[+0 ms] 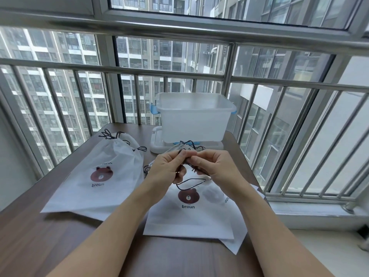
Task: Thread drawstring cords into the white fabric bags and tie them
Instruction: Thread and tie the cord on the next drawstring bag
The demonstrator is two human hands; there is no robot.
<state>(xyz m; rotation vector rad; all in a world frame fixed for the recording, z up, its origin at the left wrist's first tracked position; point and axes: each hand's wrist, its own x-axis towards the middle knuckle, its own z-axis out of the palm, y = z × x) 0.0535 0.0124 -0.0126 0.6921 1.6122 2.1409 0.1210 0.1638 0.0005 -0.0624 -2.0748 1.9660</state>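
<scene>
Matt white non-woven cloth on the bag point(191, 214) in front, printed with a flat brown bear, and the same soft, slightly creased fabric on the cinched bag point(99, 176) to the left. Thin dark braided cord point(189, 181), dull in finish. Wood-grain tabletop point(50, 236), dark brown with a low sheen. Translucent frosted plastic bin point(194, 120), smooth. Brushed metal railing point(159, 71) catching daylight.

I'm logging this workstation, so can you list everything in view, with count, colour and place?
Fabric bags: two stacks, white with brown bear print, left stack cinched with cords, near stack under the hands.
Drawstring cord: dark, held above the near stack.
Storage bin: one, translucent white, blue latches, far table edge, on its lid.
Table: one, dark wood.
Window railing: metal, behind.
Left hand, right hand: both pinch the cord.
</scene>
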